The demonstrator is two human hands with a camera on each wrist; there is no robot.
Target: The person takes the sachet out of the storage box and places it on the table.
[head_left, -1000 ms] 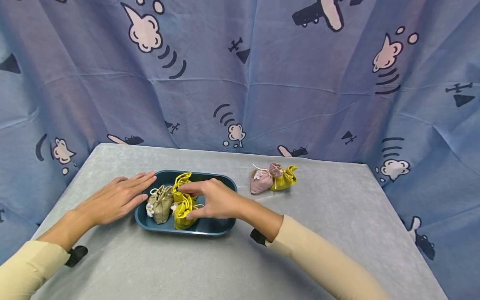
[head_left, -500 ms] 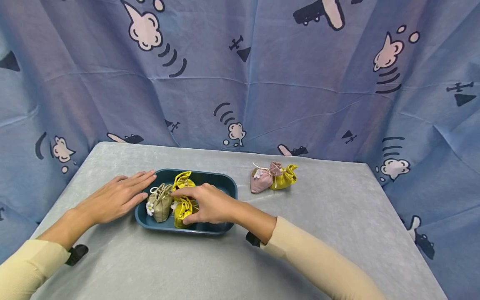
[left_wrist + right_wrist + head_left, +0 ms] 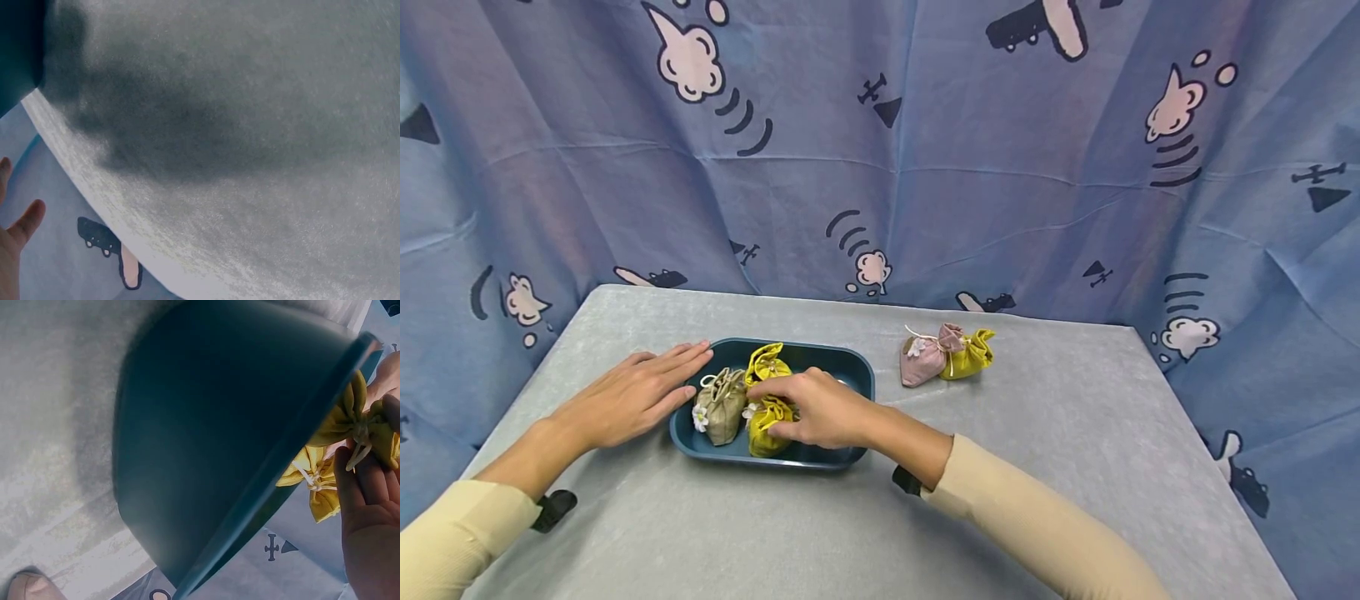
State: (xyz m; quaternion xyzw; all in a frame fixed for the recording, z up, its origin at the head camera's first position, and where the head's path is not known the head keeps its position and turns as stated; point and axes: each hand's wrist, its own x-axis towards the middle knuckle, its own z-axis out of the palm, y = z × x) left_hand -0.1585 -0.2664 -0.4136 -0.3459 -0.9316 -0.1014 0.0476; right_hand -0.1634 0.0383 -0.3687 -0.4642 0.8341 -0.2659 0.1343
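In the head view, a dark blue tray point(image 3: 842, 354) holds a khaki drawstring pouch point(image 3: 722, 417) with a white flower and two yellow drawstring pouches. My right hand point(image 3: 827, 408) reaches over the tray and pinches the front yellow pouch point(image 3: 766, 442) by its gathered top. Just behind it stands the rear yellow pouch point(image 3: 767, 362), partly covered by my index finger. The right wrist view shows fingers and thumb about the tied neck of a yellow pouch point(image 3: 337, 422). My left hand point(image 3: 628, 400) lies flat, fingers straight, with fingertips at the tray's left rim.
Right of the tray, a pink pouch point(image 3: 922, 362) leans against another yellow pouch point(image 3: 972, 358) on the grey table point(image 3: 737, 533). Behind the table hangs a blue patterned curtain point(image 3: 820, 125). The tray's wall point(image 3: 200, 444) fills much of the right wrist view.
My right hand has moved slightly left and down onto the front yellow pouch, its fingers closing on the top. My left hand has stayed in place.
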